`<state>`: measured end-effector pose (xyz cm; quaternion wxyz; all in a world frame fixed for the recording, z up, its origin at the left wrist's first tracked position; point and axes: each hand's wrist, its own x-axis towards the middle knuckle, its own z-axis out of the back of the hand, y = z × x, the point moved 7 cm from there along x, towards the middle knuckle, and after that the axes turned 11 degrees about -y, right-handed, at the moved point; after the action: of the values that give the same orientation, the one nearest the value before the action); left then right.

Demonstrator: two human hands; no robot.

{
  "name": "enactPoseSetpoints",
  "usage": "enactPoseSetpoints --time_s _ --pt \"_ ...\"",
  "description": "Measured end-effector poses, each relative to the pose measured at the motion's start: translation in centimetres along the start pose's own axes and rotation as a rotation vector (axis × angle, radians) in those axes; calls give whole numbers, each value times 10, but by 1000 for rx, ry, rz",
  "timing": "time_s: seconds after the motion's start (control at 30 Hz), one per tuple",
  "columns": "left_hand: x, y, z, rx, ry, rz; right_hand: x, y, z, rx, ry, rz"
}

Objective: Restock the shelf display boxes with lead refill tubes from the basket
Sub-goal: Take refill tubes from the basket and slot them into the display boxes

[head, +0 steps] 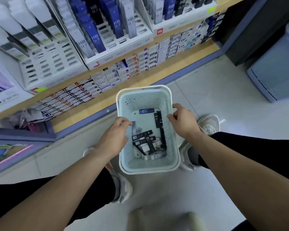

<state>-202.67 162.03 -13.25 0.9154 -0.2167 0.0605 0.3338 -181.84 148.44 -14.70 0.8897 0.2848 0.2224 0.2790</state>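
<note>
A pale green perforated basket [171,157] stands on the floor between my feet. Inside it lie several lead refill tubes [147,140], mostly black, with one blue tube [146,111] near the far wall. My left hand [114,136] reaches in over the basket's left rim, fingers loosely curled just left of the tubes; I cannot tell whether it holds one. My right hand [184,121] hovers at the right rim with fingers loosely curled and nothing in it. White display boxes [118,47] on the shelf above hold upright blue, black and grey tubes.
The wooden shelf edge [140,80] runs diagonally just beyond the basket, lined with small packets. A grey drawer unit [274,67] stands at the right. White floor tiles surround the basket. My shoes sit on both sides of it.
</note>
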Motion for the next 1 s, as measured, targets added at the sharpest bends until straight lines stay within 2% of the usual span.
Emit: enactPoseSetpoints --time_s 0.1,0.23,0.3,0.4,0.43,0.53,0.6,0.67,0.83,1.0 --pt "20 7 10 15 -70 -1 16 11 1 59 -23 5" --pt "28 0 22 209 -160 48 12 11 -8 93 -18 -13" --pt "29 -11 26 198 -209 34 1 7 -17 97 -23 -23" --pt "37 -29 3 74 -63 -55 -12 0 -26 124 -55 -46" --pt "41 -32 -12 33 18 -30 -15 -2 -29 122 -58 -51" --pt "52 -24 -58 -72 164 193 -20 -8 -31 109 -60 -47" --pt "60 -15 -84 -85 194 295 -22 -10 -31 104 -59 -30" --pt "68 -10 -102 -55 212 322 -22 -10 -30 81 -63 -1" --pt "75 -7 -119 -28 161 285 -20 -9 -29 33 -60 40" --pt "74 -9 -132 -92 303 178 -16 -11 -30 11 -54 49"
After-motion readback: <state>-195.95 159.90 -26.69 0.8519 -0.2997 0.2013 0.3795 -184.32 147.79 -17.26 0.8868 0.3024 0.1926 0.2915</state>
